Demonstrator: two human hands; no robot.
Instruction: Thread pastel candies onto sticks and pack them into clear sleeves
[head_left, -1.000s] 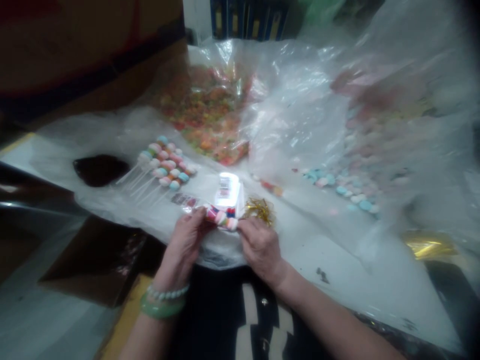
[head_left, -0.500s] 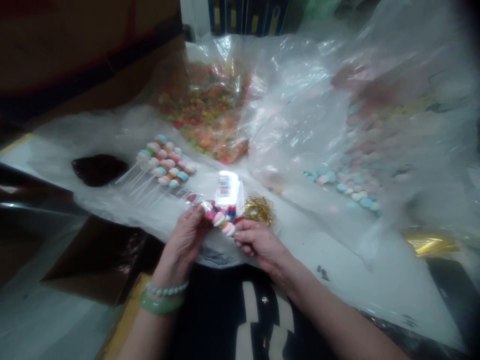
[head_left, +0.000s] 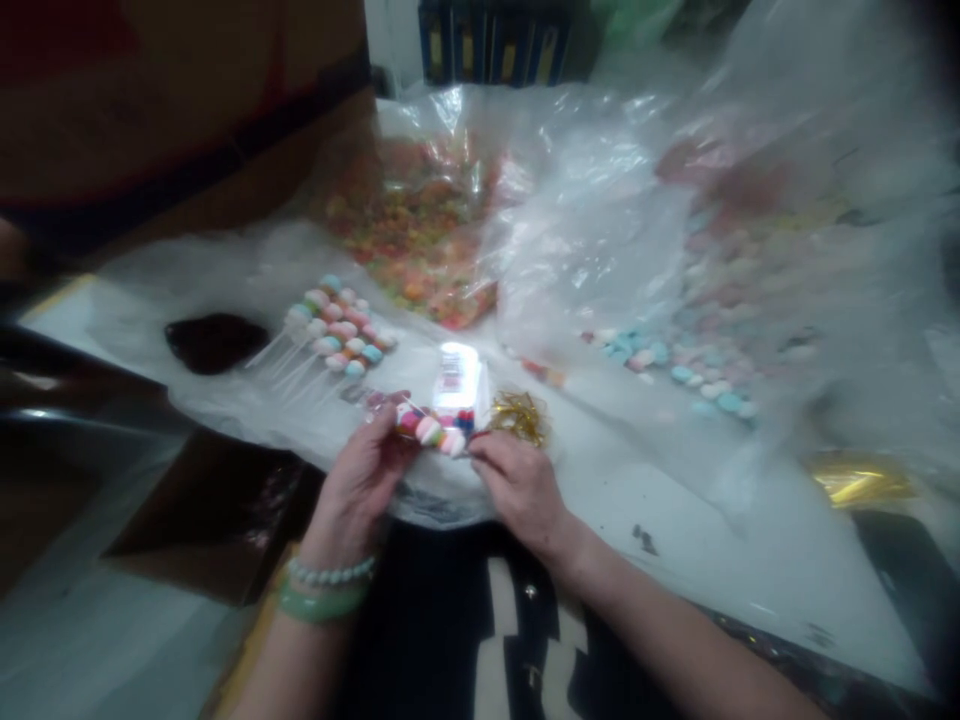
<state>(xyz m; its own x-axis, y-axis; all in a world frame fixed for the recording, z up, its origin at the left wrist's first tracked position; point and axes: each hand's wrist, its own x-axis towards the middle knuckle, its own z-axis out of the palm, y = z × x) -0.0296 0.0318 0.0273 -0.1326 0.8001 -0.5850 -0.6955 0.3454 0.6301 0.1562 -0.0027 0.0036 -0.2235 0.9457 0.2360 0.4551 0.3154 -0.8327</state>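
Note:
Between my hands lies a candy skewer (head_left: 441, 436) with pink, white and green pieces. My left hand (head_left: 365, 462) is closed round its left end, with a thin plastic wrapper near the fingertips. The fingers of my right hand (head_left: 519, 487) pinch at its right end; blur hides the exact grip. Just beyond is a clear container (head_left: 456, 378) with a bright label and red and blue bits at its near edge. Gold twist ties (head_left: 519, 416) sit beside my right hand. Several finished skewers (head_left: 341, 328) on white sticks lie in a group to the left.
Colourful gummy candy (head_left: 431, 240) lies at the back under clear plastic. Loose blue, pink and white candies (head_left: 675, 370) are spread at the right. A dark lump (head_left: 215, 342) is at the left, a cardboard box (head_left: 187, 120) behind it, gold strips (head_left: 862, 483) at far right.
The held skewer has turned closer to level. My right hand has rotated slightly, its back now more towards the camera, and my left hand has shifted a little left. The whole view has moved slightly.

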